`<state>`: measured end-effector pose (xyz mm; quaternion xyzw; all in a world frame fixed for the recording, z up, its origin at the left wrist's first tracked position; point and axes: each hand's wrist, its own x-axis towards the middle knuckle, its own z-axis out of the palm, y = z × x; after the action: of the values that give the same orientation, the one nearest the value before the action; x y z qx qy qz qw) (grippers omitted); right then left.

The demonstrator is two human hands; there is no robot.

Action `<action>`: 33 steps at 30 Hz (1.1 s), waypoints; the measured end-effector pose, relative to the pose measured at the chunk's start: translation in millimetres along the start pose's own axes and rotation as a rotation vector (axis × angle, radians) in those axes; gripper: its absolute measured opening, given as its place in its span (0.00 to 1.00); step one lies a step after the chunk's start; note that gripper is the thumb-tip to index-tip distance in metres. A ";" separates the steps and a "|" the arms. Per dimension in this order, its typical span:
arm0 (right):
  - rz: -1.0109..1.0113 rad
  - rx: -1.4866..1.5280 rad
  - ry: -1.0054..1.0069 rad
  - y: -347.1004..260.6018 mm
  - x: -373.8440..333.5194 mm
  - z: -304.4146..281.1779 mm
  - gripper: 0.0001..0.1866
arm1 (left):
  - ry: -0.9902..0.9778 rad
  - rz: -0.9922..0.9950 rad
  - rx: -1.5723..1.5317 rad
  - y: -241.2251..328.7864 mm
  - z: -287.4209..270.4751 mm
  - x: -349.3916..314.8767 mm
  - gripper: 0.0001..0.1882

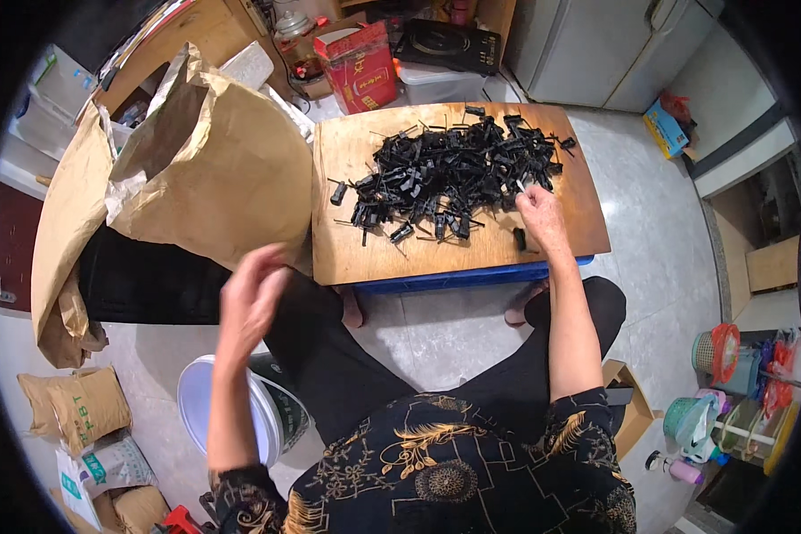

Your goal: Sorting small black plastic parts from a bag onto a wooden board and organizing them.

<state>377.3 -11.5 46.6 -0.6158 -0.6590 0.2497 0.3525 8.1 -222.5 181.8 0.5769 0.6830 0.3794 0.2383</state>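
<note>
A spread-out heap of small black plastic parts with thin stems covers the middle of a wooden board. At the heap's right front edge, my right hand is closed, its fingertips pinching a small pale, narrow thing whose kind I cannot make out. One black part lies apart, just left of my right wrist. My left hand is in the air above my left thigh, near the big brown paper bag. It is slightly blurred, its fingers apart, with nothing visible in them.
The board rests on a blue base before my knees. A white-lidded bucket stands by my left leg. Paper sacks lie at the far left. Behind the board are a red box and a black cooktop. Baskets stand at right.
</note>
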 end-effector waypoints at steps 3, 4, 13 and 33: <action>-0.057 0.188 0.003 -14.0 3.4 -5.7 0.13 | -0.450 -0.103 -0.409 31.6 65.6 52.0 0.28; 0.042 0.382 -0.105 -23.5 3.1 -2.7 0.12 | -0.508 -0.175 -0.528 34.6 86.0 62.4 0.30; 0.160 0.975 -0.518 -83.7 -45.1 27.8 0.08 | -0.625 -0.473 -1.411 7.1 175.1 110.2 0.21; -0.039 0.803 -0.349 -84.5 -47.2 56.3 0.07 | -0.361 -0.288 -1.051 8.3 169.9 109.3 0.21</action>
<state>279.7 -62.1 68.4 -0.3660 -0.5707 0.5797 0.4520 118.7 -75.0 98.9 0.3377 0.4228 0.5270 0.6554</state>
